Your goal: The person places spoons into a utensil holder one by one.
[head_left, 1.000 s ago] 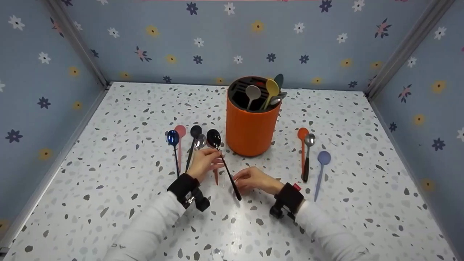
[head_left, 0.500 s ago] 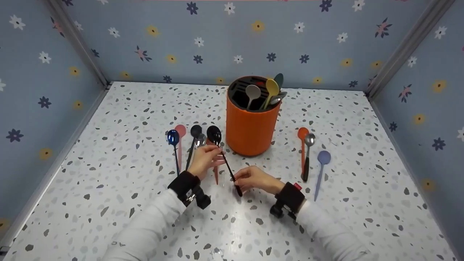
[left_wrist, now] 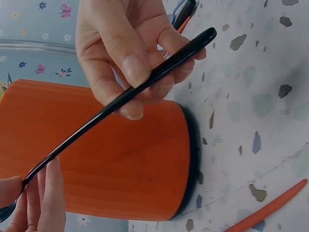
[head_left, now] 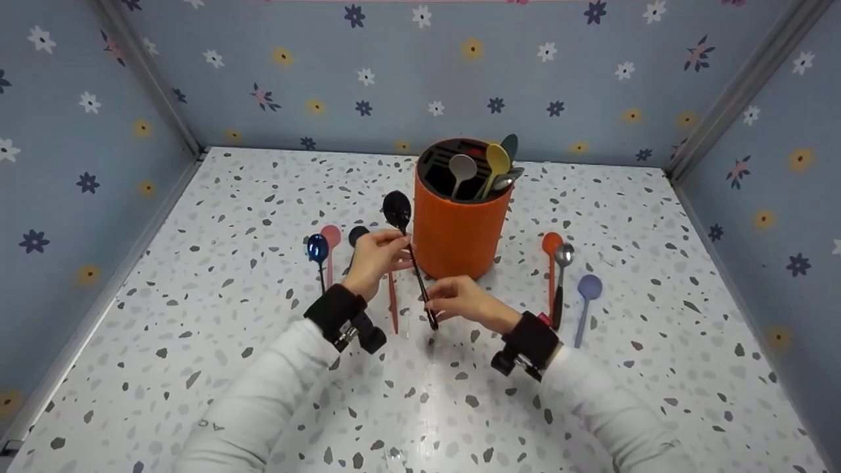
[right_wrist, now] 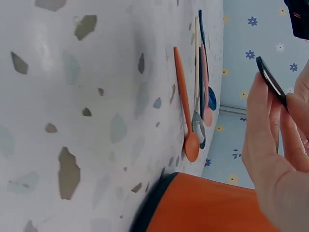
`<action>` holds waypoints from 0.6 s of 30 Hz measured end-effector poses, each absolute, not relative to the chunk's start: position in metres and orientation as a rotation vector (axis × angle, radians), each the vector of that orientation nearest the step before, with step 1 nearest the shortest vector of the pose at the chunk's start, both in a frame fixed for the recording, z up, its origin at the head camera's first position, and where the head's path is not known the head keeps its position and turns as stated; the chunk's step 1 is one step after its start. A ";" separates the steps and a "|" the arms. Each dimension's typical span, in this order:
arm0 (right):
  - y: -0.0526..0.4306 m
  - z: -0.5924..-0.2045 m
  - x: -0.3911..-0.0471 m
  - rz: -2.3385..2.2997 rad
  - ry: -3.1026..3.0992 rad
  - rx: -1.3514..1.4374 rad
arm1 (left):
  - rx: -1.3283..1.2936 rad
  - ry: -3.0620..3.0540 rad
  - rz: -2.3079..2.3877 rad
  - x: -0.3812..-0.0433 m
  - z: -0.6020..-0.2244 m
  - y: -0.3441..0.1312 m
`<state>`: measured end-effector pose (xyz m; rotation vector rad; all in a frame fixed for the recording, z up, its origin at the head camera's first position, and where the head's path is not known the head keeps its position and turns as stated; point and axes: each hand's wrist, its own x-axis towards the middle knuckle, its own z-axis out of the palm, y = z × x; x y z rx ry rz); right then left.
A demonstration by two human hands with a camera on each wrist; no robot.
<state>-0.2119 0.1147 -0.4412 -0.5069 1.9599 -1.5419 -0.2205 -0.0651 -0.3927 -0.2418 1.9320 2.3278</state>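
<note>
Pinching a black spoon point(head_left: 397, 210) near the head view's centre, beside the orange holder point(head_left: 460, 236): gripping its neck with the left hand point(head_left: 374, 259), lower handle with the right hand point(head_left: 468, 301), likely spacing grips to control tilt.

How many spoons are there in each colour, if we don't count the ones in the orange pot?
Black: 2 (held black spoon, lying black spoon)
Orange: 2 (left orange spoon, right orange spoon)
Silver bowl: 2 (left silver spoon, right silver spoon)
Blue: 1 (blue spoon)
Pink: 1 (pink spoon)
Lavender: 1 (lavender spoon)
Total: 9
</note>
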 end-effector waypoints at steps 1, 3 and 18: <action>0.115 -0.437 -0.213 -1.547 1.976 -0.507 | -0.226 1.947 2.325 -0.221 -0.387 -0.064; 0.115 -0.428 -0.215 -1.552 2.003 -0.518 | -0.202 1.973 2.324 -0.223 -0.377 -0.063; 0.117 -0.364 -0.231 -1.554 2.165 -0.699 | -0.016 2.125 2.322 -0.231 -0.306 -0.056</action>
